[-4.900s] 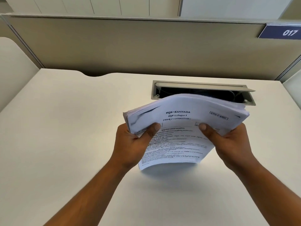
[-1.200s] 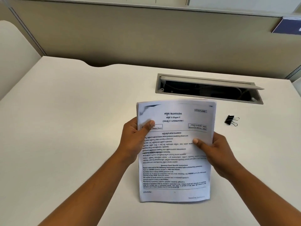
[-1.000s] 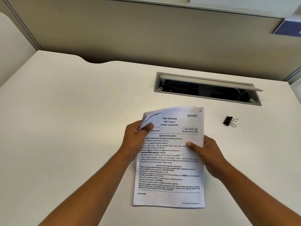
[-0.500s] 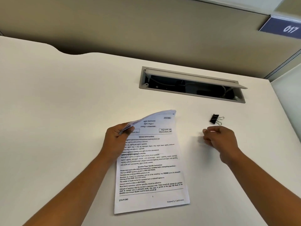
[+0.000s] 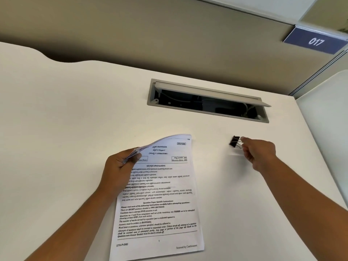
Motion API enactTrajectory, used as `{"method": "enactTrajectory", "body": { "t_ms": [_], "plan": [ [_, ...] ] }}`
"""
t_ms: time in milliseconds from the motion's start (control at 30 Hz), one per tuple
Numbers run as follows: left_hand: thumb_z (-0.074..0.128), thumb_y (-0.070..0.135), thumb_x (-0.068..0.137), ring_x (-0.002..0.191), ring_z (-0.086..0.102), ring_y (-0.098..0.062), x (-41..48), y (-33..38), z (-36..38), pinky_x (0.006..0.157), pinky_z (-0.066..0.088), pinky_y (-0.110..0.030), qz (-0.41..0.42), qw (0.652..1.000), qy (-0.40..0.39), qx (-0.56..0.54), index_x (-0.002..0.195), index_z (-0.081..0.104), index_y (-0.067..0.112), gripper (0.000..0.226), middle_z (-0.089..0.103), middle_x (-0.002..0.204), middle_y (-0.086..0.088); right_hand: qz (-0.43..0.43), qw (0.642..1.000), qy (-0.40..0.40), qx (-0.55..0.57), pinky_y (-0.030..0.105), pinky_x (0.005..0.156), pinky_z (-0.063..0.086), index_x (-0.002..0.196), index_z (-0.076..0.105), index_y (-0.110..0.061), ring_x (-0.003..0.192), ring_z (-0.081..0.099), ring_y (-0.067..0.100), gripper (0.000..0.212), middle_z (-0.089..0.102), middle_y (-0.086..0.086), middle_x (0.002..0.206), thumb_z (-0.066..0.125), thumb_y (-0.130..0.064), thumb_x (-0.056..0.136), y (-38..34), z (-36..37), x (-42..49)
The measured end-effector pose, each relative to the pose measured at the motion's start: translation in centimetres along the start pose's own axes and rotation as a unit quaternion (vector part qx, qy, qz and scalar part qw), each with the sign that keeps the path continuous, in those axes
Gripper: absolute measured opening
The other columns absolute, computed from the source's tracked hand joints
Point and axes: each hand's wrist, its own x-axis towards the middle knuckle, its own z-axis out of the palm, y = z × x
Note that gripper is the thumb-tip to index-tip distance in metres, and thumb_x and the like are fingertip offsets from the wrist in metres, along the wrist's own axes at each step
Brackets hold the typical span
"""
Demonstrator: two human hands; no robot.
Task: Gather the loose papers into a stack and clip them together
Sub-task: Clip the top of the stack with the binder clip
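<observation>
The stack of printed papers (image 5: 160, 194) lies on the white worktop (image 5: 56, 129). Its upper left corner is lifted and fanned, gripped by the left hand (image 5: 118, 170). Well apart to the right, the right hand (image 5: 259, 153) pinches the wire handles of a small black binder clip (image 5: 234, 141).

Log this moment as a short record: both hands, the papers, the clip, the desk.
desk: white, open cable tray at the back
paper stack: printed side up, lower part flat on the desk, upper left corner raised
binder clip: black, right of the stack, not touching it
left hand: grips the stack's raised corner
right hand: pinches the clip's wire handles
status: papers gathered, not yet clipped
</observation>
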Motion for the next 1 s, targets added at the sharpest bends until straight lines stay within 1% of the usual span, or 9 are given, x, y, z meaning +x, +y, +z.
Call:
{"method": "enactTrajectory", "body": {
  "t_ms": [133, 300, 433, 567, 667, 733, 833, 933, 1000],
  "plan": [
    [0.066, 0.007, 0.095, 0.093, 0.069, 0.005, -0.1, -0.2, -0.1, 0.089, 0.053, -0.02, -0.005, 1.0, 0.007, -0.011, 0.101, 0.08, 0.035, 0.032, 0.078, 0.094, 0.024, -0.014, 1.0, -0.003, -0.022, 0.024, 0.053, 0.048, 0.067, 0.063, -0.008, 0.05, 0.05, 0.017, 0.02, 0.059, 0.01, 0.064, 0.078, -0.008, 0.079, 0.0, 0.2, -0.2],
    [0.066, 0.007, 0.095, 0.09, 0.068, 0.004, -0.1, -0.4, -0.2, 0.089, 0.051, -0.027, -0.011, 1.0, 0.009, -0.019, 0.104, 0.078, 0.021, 0.021, 0.078, 0.092, 0.023, -0.045, 0.997, -0.045, -0.048, 0.02, 0.049, 0.052, 0.072, 0.066, -0.008, 0.057, 0.055, 0.016, 0.012, 0.061, 0.008, 0.07, 0.073, -0.006, 0.081, -0.7, 0.5, -1.7],
    [0.066, 0.01, 0.095, 0.092, 0.069, 0.0, -0.1, -0.6, -0.2, 0.089, 0.052, -0.025, -0.01, 1.0, 0.008, -0.01, 0.109, 0.078, 0.018, 0.019, 0.078, 0.093, 0.02, -0.073, 0.982, -0.148, -0.088, 0.027, 0.069, 0.049, 0.078, 0.068, -0.014, 0.078, 0.06, 0.015, 0.008, 0.067, 0.001, 0.086, 0.075, -0.013, 0.082, -0.9, 0.9, -4.8],
    [0.066, 0.01, 0.096, 0.09, 0.069, -0.001, -0.1, -0.6, -0.3, 0.087, 0.052, -0.026, -0.015, 1.0, 0.008, -0.012, 0.11, 0.078, 0.013, 0.019, 0.078, 0.091, 0.019, -0.096, 0.96, -0.23, -0.127, 0.03, 0.077, 0.049, 0.074, 0.066, -0.012, 0.082, 0.062, 0.015, 0.015, 0.068, 0.001, 0.08, 0.079, -0.015, 0.079, -0.3, 1.5, -7.8],
    [0.066, 0.011, 0.096, 0.093, 0.07, -0.004, -0.1, -0.5, -0.3, 0.089, 0.054, -0.028, -0.015, 1.0, 0.008, -0.016, 0.112, 0.078, 0.011, 0.02, 0.079, 0.095, 0.011, -0.122, 0.946, -0.266, -0.14, 0.037, 0.085, 0.051, 0.071, 0.068, -0.01, 0.084, 0.064, 0.019, 0.015, 0.07, 0.001, 0.082, 0.082, -0.012, 0.076, 0.4, 2.1, -9.6],
    [0.065, 0.01, 0.096, 0.091, 0.069, 0.003, -0.1, -0.4, -0.3, 0.087, 0.053, -0.019, -0.016, 1.0, 0.01, -0.014, 0.108, 0.078, 0.014, 0.018, 0.078, 0.091, 0.018, -0.138, 0.939, -0.278, -0.149, 0.039, 0.088, 0.051, 0.068, 0.069, -0.012, 0.087, 0.064, 0.021, 0.016, 0.071, -0.003, 0.089, 0.083, -0.012, 0.075, 0.7, 2.5, -10.4],
    [0.066, 0.008, 0.096, 0.087, 0.066, 0.012, -0.1, -0.4, -0.2, 0.083, 0.049, -0.008, -0.018, 1.0, 0.013, -0.001, 0.107, 0.077, 0.015, 0.018, 0.075, 0.086, 0.029, -0.146, 0.926, -0.301, -0.173, 0.04, 0.084, 0.049, 0.067, 0.07, -0.009, 0.085, 0.064, 0.024, 0.015, 0.075, 0.002, 0.091, 0.083, -0.011, 0.074, 0.8, 3.2, -11.3],
    [0.066, 0.006, 0.095, 0.086, 0.066, 0.014, -0.1, -0.3, -0.2, 0.082, 0.048, -0.006, -0.022, 1.0, 0.016, 0.001, 0.104, 0.077, 0.018, 0.019, 0.075, 0.085, 0.032, -0.171, 0.914, -0.308, -0.198, 0.03, 0.065, 0.042, 0.075, 0.07, -0.003, 0.076, 0.06, 0.021, 0.013, 0.076, 0.011, 0.083, 0.082, -0.009, 0.074, 0.7, 3.7, -12.1],
    [0.066, 0.006, 0.095, 0.087, 0.066, 0.014, -0.1, -0.2, -0.2, 0.083, 0.048, -0.006, -0.022, 1.0, 0.017, 0.002, 0.102, 0.076, 0.024, 0.022, 0.074, 0.086, 0.033, -0.184, 0.911, -0.311, -0.197, 0.025, 0.058, 0.041, 0.085, 0.069, -0.005, 0.074, 0.066, 0.023, 0.02, 0.076, 0.013, 0.085, 0.083, -0.005, 0.072, 0.4, 4.1, -12.7]
  ]
}}
